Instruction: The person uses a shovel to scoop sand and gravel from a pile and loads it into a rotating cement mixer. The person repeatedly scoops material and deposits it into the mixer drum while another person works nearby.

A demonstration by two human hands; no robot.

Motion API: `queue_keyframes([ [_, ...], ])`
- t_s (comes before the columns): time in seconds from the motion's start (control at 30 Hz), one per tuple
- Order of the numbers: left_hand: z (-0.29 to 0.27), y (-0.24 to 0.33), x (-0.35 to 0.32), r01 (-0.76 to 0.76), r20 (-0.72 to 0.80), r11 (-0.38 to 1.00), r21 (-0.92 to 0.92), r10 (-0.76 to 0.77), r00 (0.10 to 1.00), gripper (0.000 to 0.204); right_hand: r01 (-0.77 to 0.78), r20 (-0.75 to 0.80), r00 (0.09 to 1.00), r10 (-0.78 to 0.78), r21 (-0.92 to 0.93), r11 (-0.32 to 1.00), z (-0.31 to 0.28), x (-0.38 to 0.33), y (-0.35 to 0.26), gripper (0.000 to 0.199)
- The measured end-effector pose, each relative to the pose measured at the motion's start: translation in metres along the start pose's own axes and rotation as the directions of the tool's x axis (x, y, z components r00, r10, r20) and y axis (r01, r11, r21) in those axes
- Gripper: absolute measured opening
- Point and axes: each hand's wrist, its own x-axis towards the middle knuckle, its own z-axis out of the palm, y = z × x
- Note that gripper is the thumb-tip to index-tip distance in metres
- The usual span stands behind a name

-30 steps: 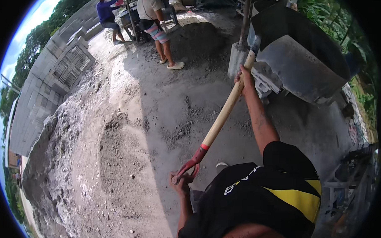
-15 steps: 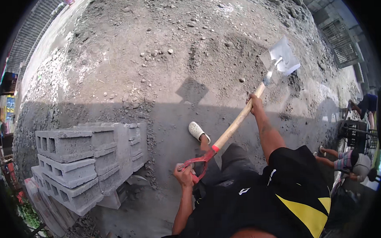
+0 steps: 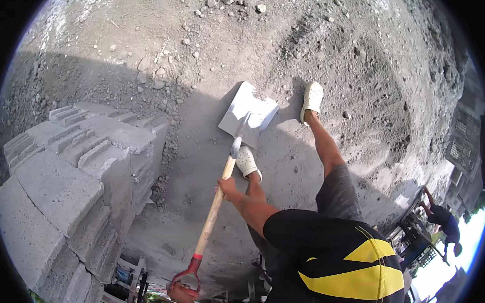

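Note:
A shovel point(image 3: 209, 223) with a flat metal blade, a pale wooden shaft and a red D-shaped handle slants across the front of my body. My right hand point(image 3: 229, 187) is wrapped round the shaft partway down, below the metal socket. At the lower edge, my left hand point(image 3: 181, 293) grips the red handle. The blade point(image 3: 246, 113) is lit by sun, just beyond one of my pale clogs point(image 3: 247, 162), and appears bare. Whether it touches the ground I cannot tell.
Grey hollow concrete blocks point(image 3: 59, 184) are stacked close on my left. Loose gravel and a sandy mound point(image 3: 352, 89) lie ahead and to the right. My other clog point(image 3: 312, 98) stands on the slope. A person point(image 3: 445, 222) is at the far right, near a dark crate point(image 3: 464, 138).
The shovel blade has swung from the right to the left, closer to me. My foot has stepped onto the slope, and the block stack now looks nearer.

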Motion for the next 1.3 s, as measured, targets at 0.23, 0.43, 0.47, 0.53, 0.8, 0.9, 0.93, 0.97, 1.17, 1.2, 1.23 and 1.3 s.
queue_keyframes([
  [0.23, 0.392, 0.109, -0.091, -0.089, 0.488, 0.974, -0.209, 0.183, 0.853, 0.013, 0.325, -0.184, 0.928, -0.325, -0.031, 0.945, -0.107, 0.154, -0.422, 0.013],
  [0.43, 0.552, 0.166, -0.251, -0.227, 0.572, 0.928, -0.296, 0.362, 0.736, 0.014, 0.471, -0.188, 0.874, -0.449, 0.093, 0.877, -0.237, 0.173, -0.659, 0.012],
  [0.47, 0.556, 0.160, -0.262, -0.235, 0.552, 0.924, -0.302, 0.371, 0.747, 0.013, 0.452, -0.172, 0.885, -0.432, 0.097, 0.887, -0.228, 0.158, -0.668, 0.012],
  [0.53, 0.555, 0.145, -0.280, -0.273, 0.520, 0.906, -0.322, 0.411, 0.749, 0.013, 0.428, -0.175, 0.897, -0.406, 0.119, 0.896, -0.232, 0.113, -0.679, 0.012],
  [0.8, 0.466, 0.151, -0.330, -0.402, 0.600, 0.830, -0.387, 0.557, 0.574, 0.012, 0.591, -0.311, 0.796, -0.519, 0.212, 0.779, -0.318, -0.063, -0.664, 0.011],
  [0.9, 0.402, 0.141, -0.324, -0.414, 0.642, 0.813, -0.410, 0.579, 0.502, 0.012, 0.587, -0.360, 0.800, -0.480, 0.306, 0.750, -0.326, -0.163, -0.624, 0.010],
  [0.93, 0.380, 0.143, -0.324, -0.567, 0.613, 0.711, -0.416, 0.679, 0.403, 0.011, 0.594, -0.344, 0.800, -0.492, 0.335, 0.731, -0.326, -0.189, -0.614, 0.010],
  [0.97, 0.352, 0.143, -0.321, -0.698, 0.599, 0.585, -0.413, 0.752, 0.275, 0.011, 0.601, -0.349, 0.797, -0.493, 0.370, 0.708, -0.333, -0.218, -0.592, 0.011],
  [1.17, 0.214, 0.172, -0.282, -0.294, 0.759, 0.894, -0.339, 0.445, 0.476, 0.010, 0.531, -0.362, 0.847, -0.389, 0.558, 0.637, -0.327, -0.325, -0.451, 0.012],
  [1.2, 0.193, 0.178, -0.267, -0.377, 0.752, 0.867, -0.326, 0.479, 0.453, 0.010, 0.533, -0.364, 0.846, -0.389, 0.577, 0.619, -0.316, -0.341, -0.429, 0.013],
  [1.23, 0.156, 0.174, -0.246, -0.436, 0.688, 0.831, -0.345, 0.540, 0.486, 0.010, 0.453, -0.248, 0.888, -0.388, 0.620, 0.640, -0.283, -0.341, -0.410, 0.014],
  [1.3, 0.145, 0.204, -0.232, -0.574, 0.735, 0.765, -0.292, 0.563, 0.377, 0.010, 0.423, -0.273, 0.901, -0.337, 0.723, 0.546, -0.287, -0.342, -0.359, 0.014],
])
